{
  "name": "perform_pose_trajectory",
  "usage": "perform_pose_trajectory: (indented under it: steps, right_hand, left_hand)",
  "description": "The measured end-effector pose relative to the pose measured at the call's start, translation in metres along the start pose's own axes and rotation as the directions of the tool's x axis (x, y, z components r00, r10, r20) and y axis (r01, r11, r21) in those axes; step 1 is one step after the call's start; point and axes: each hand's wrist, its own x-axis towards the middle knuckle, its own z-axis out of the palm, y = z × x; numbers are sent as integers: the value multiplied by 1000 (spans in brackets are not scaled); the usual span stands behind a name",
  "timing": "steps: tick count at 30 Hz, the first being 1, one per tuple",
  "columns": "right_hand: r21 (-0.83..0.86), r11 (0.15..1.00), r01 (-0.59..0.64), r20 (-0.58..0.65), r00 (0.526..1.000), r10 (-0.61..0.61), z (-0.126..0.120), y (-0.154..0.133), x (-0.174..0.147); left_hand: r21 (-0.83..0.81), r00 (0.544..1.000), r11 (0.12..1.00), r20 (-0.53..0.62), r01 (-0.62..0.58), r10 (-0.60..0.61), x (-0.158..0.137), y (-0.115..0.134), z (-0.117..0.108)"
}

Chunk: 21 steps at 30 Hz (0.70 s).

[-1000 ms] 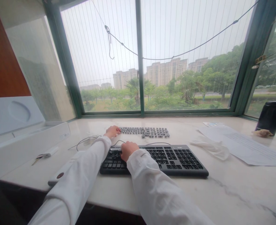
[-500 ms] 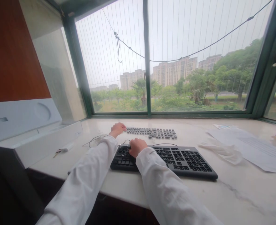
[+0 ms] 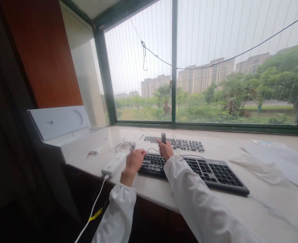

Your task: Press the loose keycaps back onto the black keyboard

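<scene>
A black keyboard (image 3: 209,173) lies on the counter; most of its keycaps are off, while some sit in the lower left rows. At its upper left corner, my left hand (image 3: 134,161) is closed in a pinch, and what the fingertips hold, if anything, is too small to make out. Over the keyboard's left part, my right hand (image 3: 166,150) is closed around a short dark grey stick-like tool (image 3: 163,137) that points up. Loose keycaps (image 3: 187,144) lie in rows behind the keyboard, partly hidden by my right hand.
On the left are an open white box (image 3: 81,145), a small white item (image 3: 95,152), a white power strip (image 3: 112,165) with its cord, and a coiled dark cable (image 3: 125,145). A crumpled tissue (image 3: 259,168) and paper sheets (image 3: 291,162) lie on the right. A window stands behind.
My left hand has come back from the loose keycaps to the keyboard's corner. The right hand has lifted slightly, and its tool now shows. The view has turned left.
</scene>
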Motion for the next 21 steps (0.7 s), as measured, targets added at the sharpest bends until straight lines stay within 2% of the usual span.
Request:
perform_pose_trajectory:
  steps: [3, 6, 8, 12, 16, 21]
  right_hand:
    - [294, 944, -147, 122, 986, 115, 10, 2, -4]
    - [401, 901, -168, 139, 983, 121, 23, 4, -9]
    - [406, 900, -160, 119, 985, 121, 32, 6, -11]
    - [314, 940, -134, 58, 991, 122, 46, 8, -16]
    - [212, 973, -90, -5, 996, 93, 48, 12, -17]
    - [197, 978, -69, 7, 998, 69, 47, 16, -17]
  left_hand:
    - [4, 989, 992, -78, -128, 128, -30, -3, 11]
    - [30, 968, 978, -143, -206, 208, -42, -4, 18]
    - [59, 963, 973, -146, -221, 227, -45, -4, 21]
    - [82, 966, 966, -72, -244, 249, -45, -5, 22]
    - [78, 963, 961, -40, -264, 268, -45, -5, 21]
    - [70, 969, 967, -21, -245, 247, -44, -4, 21]
